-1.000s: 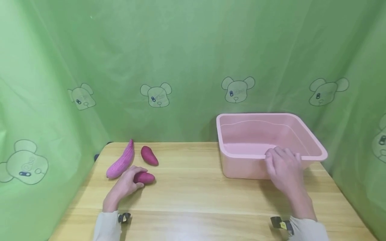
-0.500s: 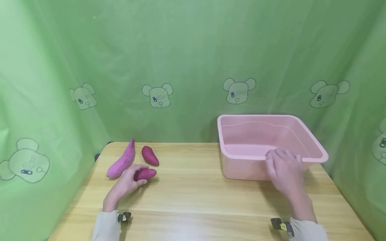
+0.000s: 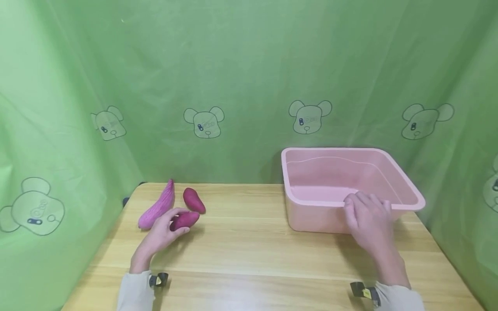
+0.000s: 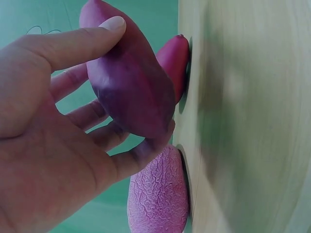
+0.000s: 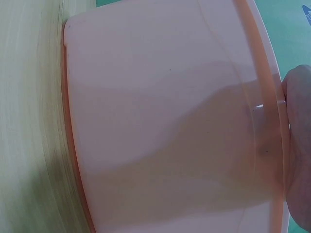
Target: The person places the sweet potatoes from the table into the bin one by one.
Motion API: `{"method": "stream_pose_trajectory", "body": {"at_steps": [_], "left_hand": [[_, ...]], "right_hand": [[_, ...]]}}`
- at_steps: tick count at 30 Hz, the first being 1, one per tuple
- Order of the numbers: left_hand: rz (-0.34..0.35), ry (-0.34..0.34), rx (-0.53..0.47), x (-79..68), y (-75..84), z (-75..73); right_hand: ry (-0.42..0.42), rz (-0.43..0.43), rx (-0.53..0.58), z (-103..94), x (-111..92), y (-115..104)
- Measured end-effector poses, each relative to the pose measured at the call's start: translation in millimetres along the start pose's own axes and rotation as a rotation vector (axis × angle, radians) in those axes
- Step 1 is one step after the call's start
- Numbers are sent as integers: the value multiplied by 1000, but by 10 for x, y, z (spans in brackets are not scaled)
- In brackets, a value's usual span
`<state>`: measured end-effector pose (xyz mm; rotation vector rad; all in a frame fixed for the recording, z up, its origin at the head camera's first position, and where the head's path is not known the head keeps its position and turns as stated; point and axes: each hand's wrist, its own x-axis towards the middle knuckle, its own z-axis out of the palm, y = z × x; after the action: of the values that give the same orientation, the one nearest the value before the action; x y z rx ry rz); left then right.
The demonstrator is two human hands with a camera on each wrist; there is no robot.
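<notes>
My left hand (image 3: 160, 234) holds a purple-red sweet potato (image 3: 186, 220) between thumb and fingers, raised over the table with its shadow below. In the left wrist view the thumb lies along one side of this sweet potato (image 4: 133, 92) and the fingers curl behind it. A second sweet potato (image 3: 193, 200) lies just beyond. To the left lies a longer, lilac vegetable (image 3: 155, 212) with a wrinkled skin and a pointed far end. At the right, my right hand (image 3: 367, 218) grips the near rim of a pink plastic basin (image 3: 315, 218); its fingertips are hidden inside.
The basin stands at the back right of a wooden table (image 3: 241, 255), nothing showing on its visible floor. A green curtain (image 3: 249, 65) with bear-head prints hangs behind and on both sides. Each wrist wears a black strap.
My left hand has lifted the sweet potato off the table, tilting it and drawing it slightly left. The right hand has stayed on the basin's rim.
</notes>
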<state>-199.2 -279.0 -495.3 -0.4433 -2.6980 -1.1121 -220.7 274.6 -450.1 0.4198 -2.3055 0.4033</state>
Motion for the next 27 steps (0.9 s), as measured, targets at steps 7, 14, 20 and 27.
{"method": "stream_pose_trajectory", "body": {"at_steps": [7,14,20,27], "left_hand": [[-12,1,-26,17,30,-22],[-60,-9,-103,34,41,-27],[-65,9,-169,49,75,-51],[-66,20,-166,54,114,-57]], "right_hand": [[1,8,1,10,1,3],[-1,11,9,15,6,-2],[-4,12,1,7,9,-4],[-11,13,7,13,-1,1]]}}
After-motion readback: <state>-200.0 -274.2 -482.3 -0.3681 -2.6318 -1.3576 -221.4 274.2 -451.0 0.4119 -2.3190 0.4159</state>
